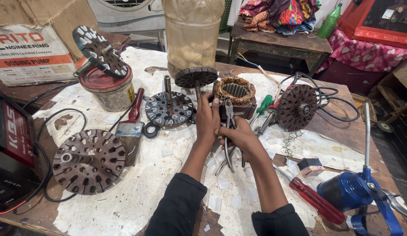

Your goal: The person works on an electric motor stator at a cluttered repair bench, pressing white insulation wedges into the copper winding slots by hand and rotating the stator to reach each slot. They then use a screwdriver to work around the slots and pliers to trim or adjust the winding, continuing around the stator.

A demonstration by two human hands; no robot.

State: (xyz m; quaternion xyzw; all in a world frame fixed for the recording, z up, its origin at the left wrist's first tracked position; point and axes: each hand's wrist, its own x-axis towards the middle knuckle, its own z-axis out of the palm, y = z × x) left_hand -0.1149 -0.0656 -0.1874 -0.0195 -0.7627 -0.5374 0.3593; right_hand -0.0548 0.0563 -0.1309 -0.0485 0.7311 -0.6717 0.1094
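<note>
Nearest you, on the right of the table [138, 192], lie a red-handled screwdriver [315, 200] and a blue oil can [350, 190], both parked within reach but out of the working area. Small white paper slips [236, 202] are scattered between your forearms.

Your right hand [242, 136] is clenched around the handles of a pair of pliers [229, 131], held upright so the nose points up into the motor stator [235, 94] in front of you. Your left hand [207, 119] is grasping the near side of the stator, fingers [211, 101] wrapped over its edge; that grip looks meant to keep the body steady while the pliers work at the copper winding. The stator sits at mid-table, just beyond both hands.

To the left, a paintbrush [130, 127] lies beside a large rusty rotor disc [89, 161], and a smaller rotor with its shaft up [169, 108] stands near your left hand. Right of the stator lie a green-handled screwdriver [264, 105] and another rotor [297, 107] with black cable coiled behind it.

Further back stand a paint tin [108, 89] carrying a tilted rotor, and a big cloudy plastic jar [192, 32].
</note>
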